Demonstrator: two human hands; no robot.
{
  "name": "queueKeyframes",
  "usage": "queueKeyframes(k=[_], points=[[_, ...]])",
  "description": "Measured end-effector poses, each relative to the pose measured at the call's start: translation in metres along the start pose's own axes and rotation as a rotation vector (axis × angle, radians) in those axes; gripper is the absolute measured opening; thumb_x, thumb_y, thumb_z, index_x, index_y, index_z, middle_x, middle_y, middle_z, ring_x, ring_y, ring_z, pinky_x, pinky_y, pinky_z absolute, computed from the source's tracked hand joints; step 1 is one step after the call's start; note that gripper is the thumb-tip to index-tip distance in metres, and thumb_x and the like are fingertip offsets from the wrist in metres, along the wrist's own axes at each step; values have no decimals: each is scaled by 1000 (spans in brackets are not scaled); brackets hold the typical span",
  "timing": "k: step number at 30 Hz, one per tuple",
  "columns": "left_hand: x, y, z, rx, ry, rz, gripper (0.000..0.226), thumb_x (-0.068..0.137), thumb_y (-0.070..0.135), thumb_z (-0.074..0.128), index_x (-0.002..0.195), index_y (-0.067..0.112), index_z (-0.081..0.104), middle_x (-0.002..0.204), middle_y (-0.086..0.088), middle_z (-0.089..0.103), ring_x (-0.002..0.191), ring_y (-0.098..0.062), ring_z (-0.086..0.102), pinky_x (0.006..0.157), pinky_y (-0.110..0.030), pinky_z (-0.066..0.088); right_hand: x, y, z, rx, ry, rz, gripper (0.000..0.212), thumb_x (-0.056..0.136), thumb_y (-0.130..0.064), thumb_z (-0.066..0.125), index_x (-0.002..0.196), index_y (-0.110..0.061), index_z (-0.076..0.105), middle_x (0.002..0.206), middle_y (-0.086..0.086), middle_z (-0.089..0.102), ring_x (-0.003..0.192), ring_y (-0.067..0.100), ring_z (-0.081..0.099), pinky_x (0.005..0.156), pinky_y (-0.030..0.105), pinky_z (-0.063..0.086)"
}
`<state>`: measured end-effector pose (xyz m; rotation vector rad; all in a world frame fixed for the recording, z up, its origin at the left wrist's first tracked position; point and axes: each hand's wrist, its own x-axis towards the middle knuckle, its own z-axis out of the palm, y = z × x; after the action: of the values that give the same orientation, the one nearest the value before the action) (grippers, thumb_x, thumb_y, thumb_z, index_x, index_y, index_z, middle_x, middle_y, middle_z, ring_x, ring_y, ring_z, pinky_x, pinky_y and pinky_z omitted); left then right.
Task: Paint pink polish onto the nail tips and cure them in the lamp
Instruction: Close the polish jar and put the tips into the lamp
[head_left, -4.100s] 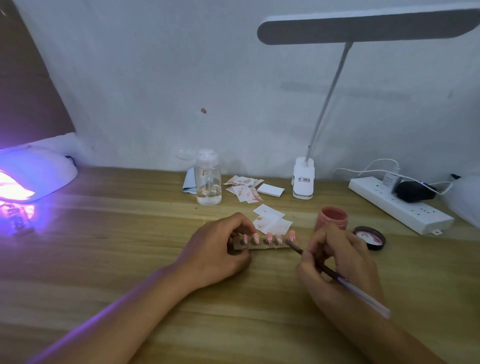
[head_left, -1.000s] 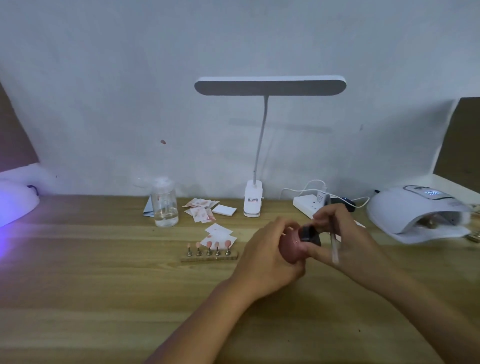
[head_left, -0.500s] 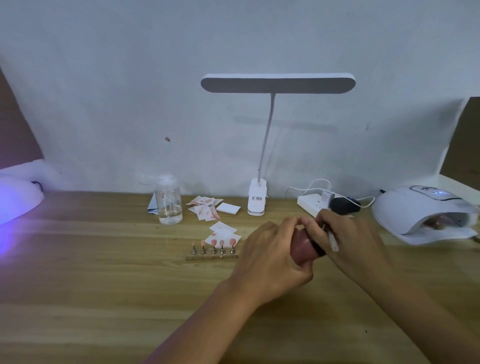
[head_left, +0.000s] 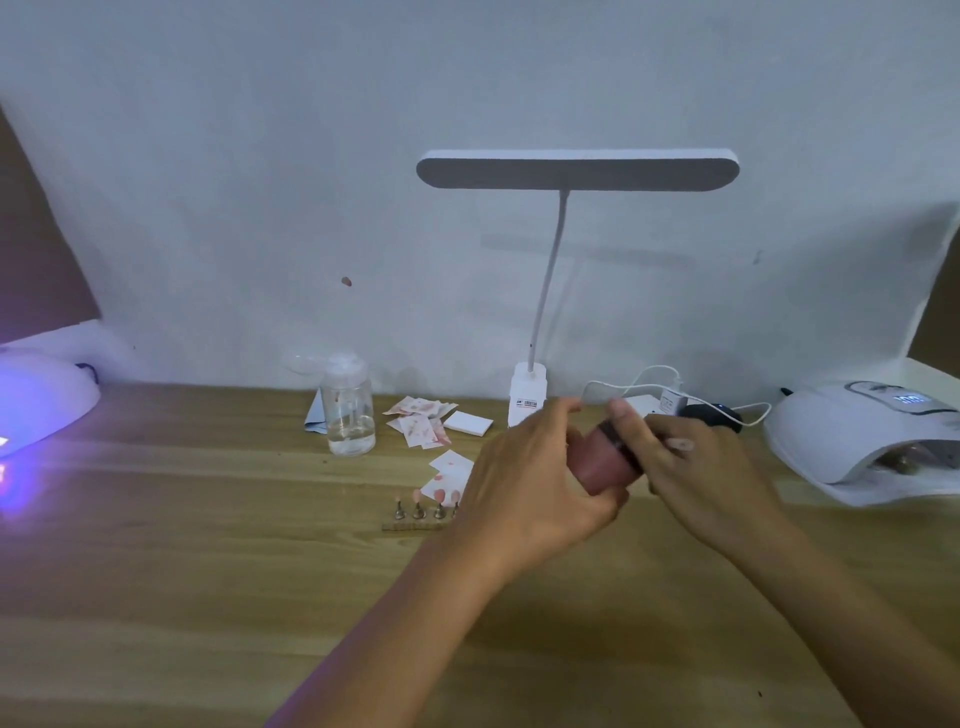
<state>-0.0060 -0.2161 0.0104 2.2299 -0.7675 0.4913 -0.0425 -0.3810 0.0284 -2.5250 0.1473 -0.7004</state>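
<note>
While gripping the jar (head_left: 602, 467) in the curled left hand (head_left: 530, 483), pinches its dark lid (head_left: 614, 435) with the right hand (head_left: 701, 467), fingers curled. Just left of the left hand: nail tips (head_left: 418, 496) upright on a strip (head_left: 410, 526). Farther right of the right hand: lamp (head_left: 841, 436).

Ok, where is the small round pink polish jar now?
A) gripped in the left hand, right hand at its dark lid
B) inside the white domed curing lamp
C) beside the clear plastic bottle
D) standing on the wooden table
A: the left hand grips the small round pink polish jar while the right hand grips its dark lid.
</note>
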Motion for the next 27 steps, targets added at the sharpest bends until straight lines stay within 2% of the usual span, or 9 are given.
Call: queueKeyframes(k=[3,7,9,11,13,15,17,21,27], points=[[30,-19,-19,-129,-75,-203,63,66,51,76,122,35,50,108,19,64,100,-4,63,79,-23,47,3,-1,-3,317,161,5,65,83,-82,15,88,-37,63,69,-14,67,69,1,58,65,32,44],[64,-64,-40,-351,-225,-442,53,70,38,78,113,28,49,101,14,64,92,-2,62,71,-25,51,-5,14,6,92,226,-290,23,98,-53,35,95,-31,39,62,-4,56,56,11,56,50,35,42],[74,-81,-36,-323,-307,-476,50,75,33,77,114,23,46,97,10,62,82,1,59,61,-19,44,-6,25,15,-61,103,-427,8,95,-29,54,97,-24,48,72,-10,57,63,12,57,56,38,48],[82,-92,-27,-294,-357,-483,50,78,28,75,115,20,43,95,6,61,76,1,57,56,-15,43,-4,35,27,-179,-52,-455,26,87,-8,64,108,-21,60,95,-9,62,84,17,62,70,36,52],[91,-98,-15,-271,-386,-469,56,76,26,78,118,20,41,108,2,60,89,-7,59,64,-18,48,3,40,35,-280,-155,-489,43,81,4,63,116,-23,64,110,-8,64,96,19,62,76,29,48],[98,-100,-4,-169,-407,-441,67,68,36,81,120,25,41,119,5,59,107,-16,58,89,-29,51,10,39,43,-299,-220,-456,44,85,0,55,116,-29,64,115,-13,62,100,13,59,76,23,40],[100,-104,5,-99,-429,-432,74,62,41,80,123,26,42,122,7,58,111,-19,57,99,-35,47,14,38,53,-213,-201,-352,32,90,-11,53,111,-33,63,107,-17,61,92,5,57,73,23,43],[96,-112,16,-72,-494,-414,75,70,34,83,131,23,41,127,7,58,112,-17,57,98,-35,48,17,30,81,-206,-196,-203,17,95,-24,48,106,-33,56,102,-14,56,83,6,55,77,28,49],[88,-107,3,-137,-495,-437,99,48,39,74,136,16,33,126,-1,56,113,-23,59,98,-36,50,14,14,103,-316,-113,-123,17,99,-32,38,111,-30,50,99,-8,48,85,13,52,73,28,46]])
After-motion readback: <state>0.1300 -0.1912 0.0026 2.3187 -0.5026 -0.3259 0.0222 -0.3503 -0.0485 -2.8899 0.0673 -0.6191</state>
